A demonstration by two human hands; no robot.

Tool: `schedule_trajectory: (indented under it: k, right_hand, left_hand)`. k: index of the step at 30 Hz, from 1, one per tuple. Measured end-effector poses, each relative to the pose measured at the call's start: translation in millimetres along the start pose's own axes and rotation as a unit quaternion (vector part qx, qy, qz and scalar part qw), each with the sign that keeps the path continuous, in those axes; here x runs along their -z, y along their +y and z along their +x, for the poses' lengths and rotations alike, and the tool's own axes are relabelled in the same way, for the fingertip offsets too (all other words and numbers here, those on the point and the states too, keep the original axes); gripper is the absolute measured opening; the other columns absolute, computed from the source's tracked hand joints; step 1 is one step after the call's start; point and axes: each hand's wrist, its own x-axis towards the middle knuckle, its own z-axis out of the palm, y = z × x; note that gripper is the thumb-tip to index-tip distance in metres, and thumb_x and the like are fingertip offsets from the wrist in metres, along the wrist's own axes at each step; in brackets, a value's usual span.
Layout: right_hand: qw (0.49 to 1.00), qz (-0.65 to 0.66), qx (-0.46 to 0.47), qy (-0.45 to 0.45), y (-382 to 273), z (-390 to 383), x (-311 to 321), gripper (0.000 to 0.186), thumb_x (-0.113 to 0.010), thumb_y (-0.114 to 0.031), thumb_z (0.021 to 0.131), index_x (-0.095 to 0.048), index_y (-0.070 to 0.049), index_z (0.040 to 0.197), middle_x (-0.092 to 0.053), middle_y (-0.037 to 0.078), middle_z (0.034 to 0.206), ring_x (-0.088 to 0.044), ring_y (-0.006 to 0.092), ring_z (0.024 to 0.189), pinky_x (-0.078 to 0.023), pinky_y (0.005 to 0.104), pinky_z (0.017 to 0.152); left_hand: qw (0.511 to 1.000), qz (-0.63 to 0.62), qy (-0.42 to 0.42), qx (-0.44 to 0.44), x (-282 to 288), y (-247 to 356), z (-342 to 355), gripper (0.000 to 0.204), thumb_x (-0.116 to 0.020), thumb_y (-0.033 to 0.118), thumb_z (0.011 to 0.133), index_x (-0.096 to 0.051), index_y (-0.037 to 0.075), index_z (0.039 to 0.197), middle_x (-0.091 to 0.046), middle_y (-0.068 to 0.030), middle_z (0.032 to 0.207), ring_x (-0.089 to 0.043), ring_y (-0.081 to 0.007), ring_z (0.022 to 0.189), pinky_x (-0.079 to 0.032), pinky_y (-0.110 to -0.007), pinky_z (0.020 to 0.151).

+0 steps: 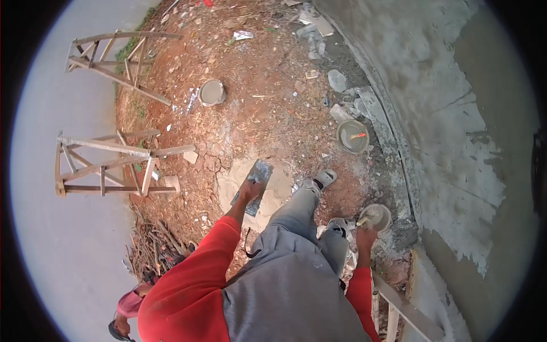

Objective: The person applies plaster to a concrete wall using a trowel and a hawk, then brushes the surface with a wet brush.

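My left hand (249,189) is closed round a plastering float (261,172), a long flat blade smeared grey. It is held tilted above a pale sandy patch (231,176) on the ground. At my right, my right hand (366,236) reaches down to a small bucket (387,219) of grey wet mix beside my foot. Its fingers are closed on a short pale tool (364,220) at the bucket's rim; which kind of tool it is, I cannot make out.
A wall (433,102) with partly wet grey plaster rises at the right. Another bucket (353,147) holds an orange-handled tool; a third bucket (212,104) stands farther off. Wooden trestles (105,151) stand left, near piled sticks (156,245) and another person (132,302). Rubble (337,81) lies along the wall.
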Motion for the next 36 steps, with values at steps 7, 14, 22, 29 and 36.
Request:
schedule_trajectory:
  k: [7, 14, 22, 29, 36]
  right_hand:
    - [0.968, -0.076, -0.239, -0.006, 164.4, -50.9, -68.8, 0.019, -0.063, -0.016, 0.075, -0.074, -0.002, 0.079, -0.070, 0.021, 0.074, -0.069, 0.0337, 0.068, -0.053, 0.0469, 0.068]
    - [0.933, -0.077, -0.332, -0.116, 304.2, 18.7, -147.0, 0.032, -0.067, -0.033, 0.082, -0.076, -0.003, 0.088, -0.073, 0.027, 0.093, -0.071, 0.0421, 0.093, -0.056, 0.0487, 0.089]
    - [0.956, -0.020, -0.213, -0.201, 261.8, 228.0, -264.2, 0.041, -0.060, -0.033, 0.090, -0.071, 0.001, 0.109, -0.071, 0.028, 0.108, -0.068, 0.0424, 0.106, -0.053, 0.0485, 0.091]
    - [0.970, 0.182, -0.035, -0.156, 98.1, 375.6, -386.8, 0.036, -0.067, -0.029, 0.090, -0.074, 0.003, 0.105, -0.074, 0.018, 0.087, -0.072, 0.0258, 0.076, -0.057, 0.0358, 0.074]
    - [0.900, 0.349, -0.247, -0.089, 96.8, 518.8, -518.4, 0.038, -0.077, -0.026, 0.090, -0.069, 0.003, 0.114, -0.070, 0.013, 0.106, -0.069, 0.0263, 0.092, -0.061, 0.0372, 0.084]
  left_hand:
    - [0.911, 0.319, -0.212, 0.155, 76.5, -307.8, -159.8, 0.039, -0.063, 0.028, 0.090, -0.071, -0.007, 0.104, -0.073, -0.0213, 0.087, -0.071, -0.0292, 0.065, -0.054, -0.041, 0.054]
    - [0.929, 0.264, -0.214, 0.143, -38.8, -195.8, -127.6, 0.040, -0.062, 0.031, 0.091, -0.070, -0.005, 0.108, -0.073, -0.0197, 0.089, -0.071, -0.0286, 0.066, -0.054, -0.041, 0.055]
    - [0.959, 0.240, -0.149, 0.010, -220.7, -115.5, 59.4, 0.042, -0.061, 0.034, 0.092, -0.068, -0.003, 0.111, -0.073, -0.0179, 0.092, -0.071, -0.0280, 0.068, -0.055, -0.041, 0.056]
    - [0.971, 0.221, -0.094, -0.011, -269.2, -130.9, 164.0, 0.044, -0.060, 0.036, 0.092, -0.068, -0.001, 0.114, -0.074, -0.0162, 0.094, -0.072, -0.0274, 0.069, -0.055, -0.041, 0.058]
    - [0.983, 0.159, -0.093, -0.026, -310.8, -139.6, 187.7, 0.046, -0.059, 0.039, 0.093, -0.067, 0.001, 0.117, -0.074, -0.0146, 0.097, -0.072, -0.0268, 0.071, -0.056, -0.041, 0.059]
